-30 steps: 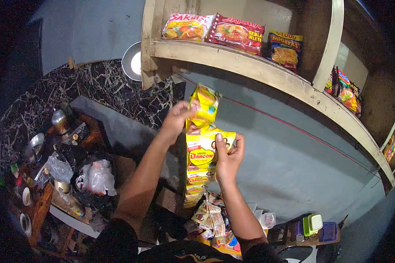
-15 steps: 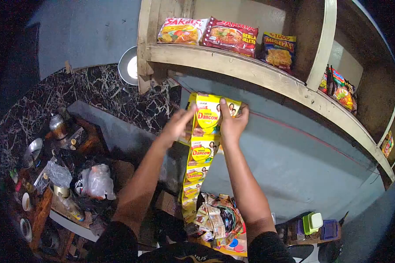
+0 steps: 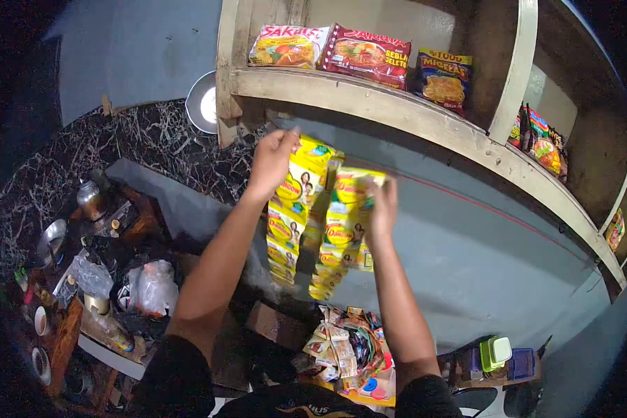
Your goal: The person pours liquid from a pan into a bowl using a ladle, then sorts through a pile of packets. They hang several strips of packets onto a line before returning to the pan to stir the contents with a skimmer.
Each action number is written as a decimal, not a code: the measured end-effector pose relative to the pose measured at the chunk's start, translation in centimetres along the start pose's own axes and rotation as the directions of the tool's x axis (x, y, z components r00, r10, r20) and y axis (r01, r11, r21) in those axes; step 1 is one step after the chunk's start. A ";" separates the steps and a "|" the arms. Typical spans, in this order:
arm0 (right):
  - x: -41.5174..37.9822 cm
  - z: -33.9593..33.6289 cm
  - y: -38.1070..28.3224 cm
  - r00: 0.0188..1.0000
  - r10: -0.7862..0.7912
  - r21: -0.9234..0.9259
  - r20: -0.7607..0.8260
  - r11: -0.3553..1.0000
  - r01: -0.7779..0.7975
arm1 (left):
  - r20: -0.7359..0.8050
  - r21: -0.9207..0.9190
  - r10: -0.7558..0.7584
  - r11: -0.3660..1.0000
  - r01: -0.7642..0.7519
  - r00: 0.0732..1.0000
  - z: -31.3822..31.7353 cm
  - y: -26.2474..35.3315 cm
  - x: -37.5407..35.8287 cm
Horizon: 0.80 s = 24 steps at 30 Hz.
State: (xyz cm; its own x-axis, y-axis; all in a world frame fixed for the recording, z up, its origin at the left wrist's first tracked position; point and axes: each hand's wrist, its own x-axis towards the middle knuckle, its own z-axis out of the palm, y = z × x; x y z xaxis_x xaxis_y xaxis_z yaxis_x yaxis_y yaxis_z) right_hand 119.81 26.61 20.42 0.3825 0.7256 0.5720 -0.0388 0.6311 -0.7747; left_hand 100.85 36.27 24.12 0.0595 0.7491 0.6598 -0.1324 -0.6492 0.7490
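Yellow strips of Dancow sachets (image 3: 283, 230) hang in front of the blue-grey wall, in a left and a right length. My left hand (image 3: 274, 161) is closed in a pinch at the upper left edge of the left length. At the right edge of the other sachet strip (image 3: 338, 233), near its top, my right hand (image 3: 383, 212) grips the packets, a little blurred by motion. Further yellow packets show between and behind the two lengths; whether all are joined cannot be made out. Below them lies a pile of assorted sachets (image 3: 348, 345).
Overhead, a wooden shelf (image 3: 369, 94) carries noodle packs, including a red Sakura pack (image 3: 367, 57) and a blue-yellow Migelas pack (image 3: 444, 78). A metal pan (image 3: 202, 102) hangs by its left post. A cluttered table (image 3: 83, 324) stands left; a green-lidded container (image 3: 495, 354) sits lower right.
My left hand has risen and moved left with one sachet length; my right hand has shifted slightly down and right. The strips have spread apart, and their lower ends hang higher, above the pile.
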 end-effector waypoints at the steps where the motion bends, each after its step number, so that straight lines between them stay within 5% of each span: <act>1: -0.7 1.0 0.7 0.999 0.011 0.021 0.034 1.000 -0.012 | -0.007 -0.057 -0.071 0.996 0.071 0.997 0.1 -0.1 0.6; 2: -1.7 2.1 2.6 0.991 -0.030 -0.216 0.132 0.975 0.058 | -0.002 -0.060 -0.073 0.996 0.073 0.997 0.4 0.3 0.7; 4: -1.3 2.7 6.4 0.987 -0.077 -0.121 0.139 0.988 0.095 | 0.129 -0.241 -0.206 0.942 0.232 0.970 0.9 1.7 1.0; 6: -1.2 3.4 5.8 0.989 -0.054 -0.049 0.138 0.997 0.062 | 0.204 -0.255 -0.119 0.952 0.170 0.972 0.0 -0.7 1.4; 8: -1.4 3.9 4.8 0.991 -0.074 -0.019 0.112 0.997 0.077 | 0.172 -0.161 0.000 0.986 0.028 0.985 -0.3 -0.7 -0.8; 9: -1.3 4.1 4.6 0.992 -0.092 0.009 0.087 0.996 0.092 | 0.138 0.037 -0.103 0.994 0.098 0.985 -0.8 0.8 -2.0; 12: -0.2 4.5 4.7 0.993 -0.110 0.022 0.048 0.994 0.109 | 0.233 0.005 -0.130 0.991 0.133 0.964 -1.7 -1.4 -2.4; 18: 0.6 3.7 3.2 0.997 -0.071 -0.015 0.005 0.997 0.071 | 0.112 -0.079 -0.023 0.996 0.032 0.993 -1.4 -2.1 -0.7; 24: -1.3 -1.2 1.4 0.993 0.090 0.148 0.076 0.984 -0.101 | 0.106 0.259 -0.031 0.966 0.003 0.994 -1.7 -2.3 -1.0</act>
State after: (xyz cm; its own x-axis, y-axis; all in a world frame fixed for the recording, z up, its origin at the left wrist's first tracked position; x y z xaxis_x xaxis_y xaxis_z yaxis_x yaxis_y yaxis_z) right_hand 120.40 26.21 18.27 0.3060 0.7985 0.5185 -0.2130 0.5882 -0.7802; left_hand 99.43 37.23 21.65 0.1678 0.7510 0.6386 0.1291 -0.6590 0.7410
